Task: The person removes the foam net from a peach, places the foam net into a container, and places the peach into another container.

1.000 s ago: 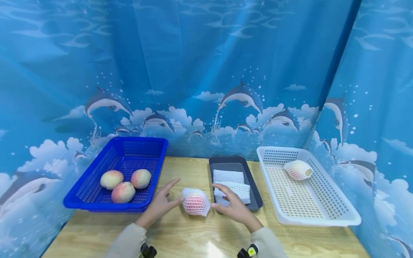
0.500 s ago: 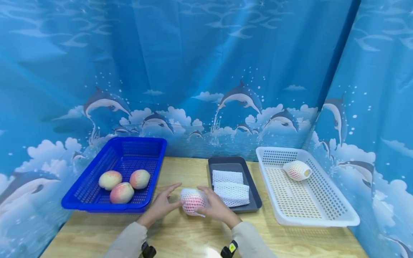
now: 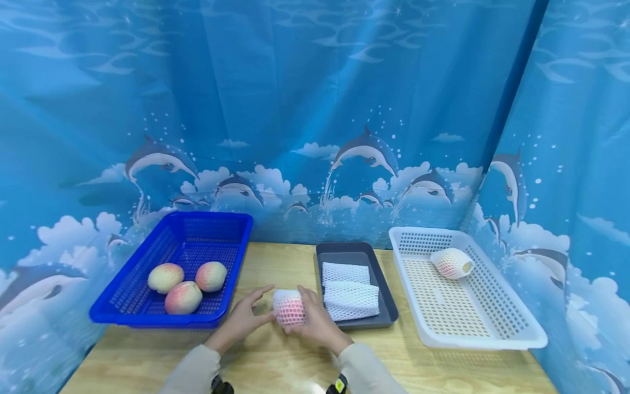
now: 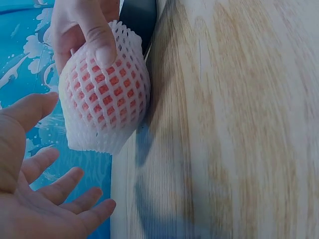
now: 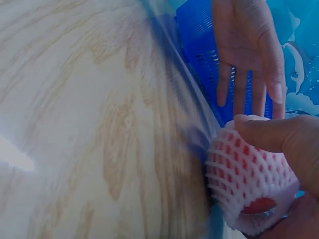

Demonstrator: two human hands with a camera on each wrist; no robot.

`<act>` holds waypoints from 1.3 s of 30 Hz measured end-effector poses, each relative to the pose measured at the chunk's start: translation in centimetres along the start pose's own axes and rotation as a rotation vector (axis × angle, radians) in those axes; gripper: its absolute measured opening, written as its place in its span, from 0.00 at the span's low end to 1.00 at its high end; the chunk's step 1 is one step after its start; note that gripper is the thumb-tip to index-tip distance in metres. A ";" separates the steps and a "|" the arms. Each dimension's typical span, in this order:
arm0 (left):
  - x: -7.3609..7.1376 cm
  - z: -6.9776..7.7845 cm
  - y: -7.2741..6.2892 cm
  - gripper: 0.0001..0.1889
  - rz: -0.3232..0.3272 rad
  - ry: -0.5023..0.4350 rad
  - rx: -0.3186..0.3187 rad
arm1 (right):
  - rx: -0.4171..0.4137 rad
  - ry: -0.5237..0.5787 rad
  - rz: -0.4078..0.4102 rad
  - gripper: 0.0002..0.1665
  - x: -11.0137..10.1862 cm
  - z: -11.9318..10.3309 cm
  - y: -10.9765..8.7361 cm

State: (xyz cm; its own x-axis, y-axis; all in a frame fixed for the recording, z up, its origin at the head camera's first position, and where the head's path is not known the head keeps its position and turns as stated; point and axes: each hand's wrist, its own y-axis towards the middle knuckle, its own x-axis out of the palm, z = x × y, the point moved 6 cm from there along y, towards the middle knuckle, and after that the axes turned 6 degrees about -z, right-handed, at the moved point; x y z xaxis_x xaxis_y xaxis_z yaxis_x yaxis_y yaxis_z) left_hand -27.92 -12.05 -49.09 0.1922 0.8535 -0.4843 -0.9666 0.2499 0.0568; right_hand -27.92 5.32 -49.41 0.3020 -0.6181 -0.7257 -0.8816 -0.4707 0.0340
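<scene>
A peach in a white foam net (image 3: 289, 308) is at the front middle of the table, gripped by my right hand (image 3: 317, 324) from its right side. In the left wrist view, the right thumb lies over the netted peach (image 4: 107, 94). The right wrist view shows red skin through the net's end opening. My left hand (image 3: 243, 320) is spread on the peach's left, fingers relaxed and apart from it in the left wrist view. Left of that hand, a blue basket (image 3: 231, 284) holds three bare peaches (image 3: 183, 298).
A dark grey tray (image 3: 389, 303) with folded white foam nets (image 3: 351, 300) lies right of the hands. Farther right stands a white basket (image 3: 512, 306) containing another netted peach (image 3: 451, 263). A blue dolphin-print curtain (image 3: 305, 109) hangs behind the wooden table (image 3: 275, 366).
My right hand has moved left from beside the tray and taken hold of the netted peach. My left hand stays nearly in place, spread.
</scene>
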 end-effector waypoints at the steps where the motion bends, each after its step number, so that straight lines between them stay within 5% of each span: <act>1: 0.0 0.0 0.0 0.35 -0.001 0.003 -0.002 | 0.000 -0.003 0.008 0.62 0.0 0.0 0.0; 21: 0.3 0.3 -0.2 0.34 -0.011 -0.004 0.006 | 0.027 0.060 0.080 0.59 -0.1 0.5 0.4; 33: -0.2 2.2 -0.2 0.29 0.001 -0.109 0.062 | -0.068 0.162 0.045 0.58 -3.6 -0.4 -1.1; 39: -1.1 4.1 -0.4 0.23 0.068 -0.122 0.128 | -0.140 0.161 0.035 0.57 -5.4 -1.3 -1.9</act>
State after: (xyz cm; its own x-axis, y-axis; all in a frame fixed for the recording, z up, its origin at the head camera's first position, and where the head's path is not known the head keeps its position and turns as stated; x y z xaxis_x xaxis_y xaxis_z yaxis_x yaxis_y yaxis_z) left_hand -27.04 -11.24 -44.99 0.1537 0.9178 -0.3661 -0.9501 0.2391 0.2006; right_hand -27.38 8.80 -44.66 0.3362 -0.7231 -0.6033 -0.8370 -0.5231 0.1605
